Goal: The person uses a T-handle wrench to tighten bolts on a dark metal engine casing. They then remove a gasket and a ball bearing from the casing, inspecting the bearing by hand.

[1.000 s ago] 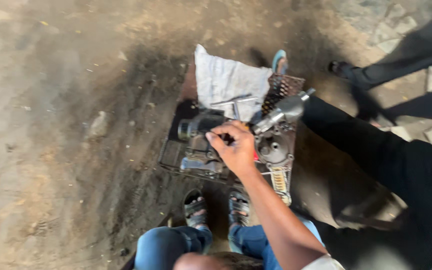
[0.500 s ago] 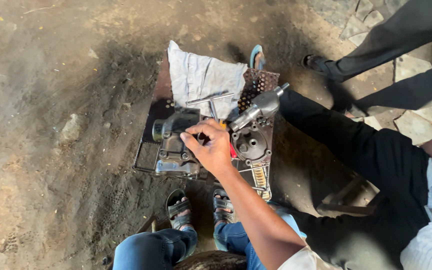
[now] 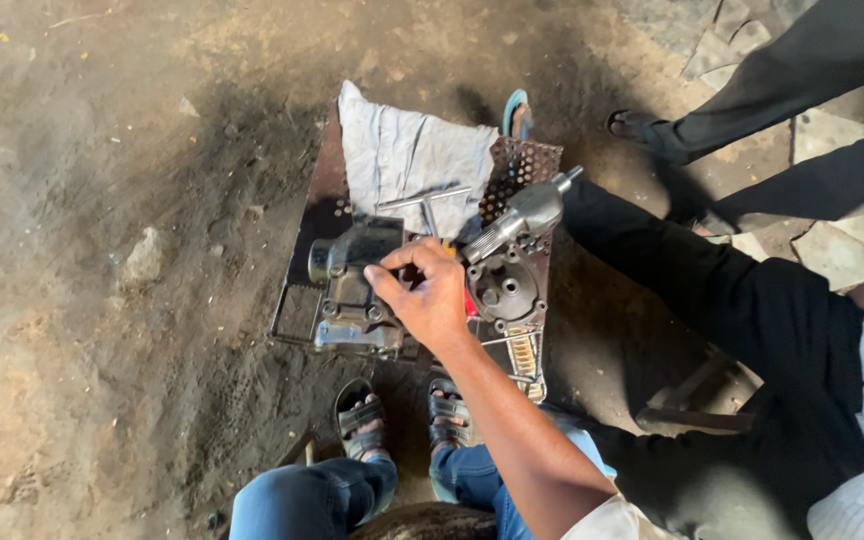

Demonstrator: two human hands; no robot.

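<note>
A person squats over a grey metal housing [image 3: 352, 285] lying on a perforated tray [image 3: 522, 165] on the dirt floor. Their right hand [image 3: 432, 295] rests on its top, fingers curled, seemingly steadying it; whether it grips anything is unclear. The left hand is unseen.

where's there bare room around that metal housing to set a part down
Bare dirt floor lies open left of the dark metal sheet, past a small stone. It is crowded on the sheet: the grey housing, the right hand, a round cover, the cloth with a T-handled tool.
</note>
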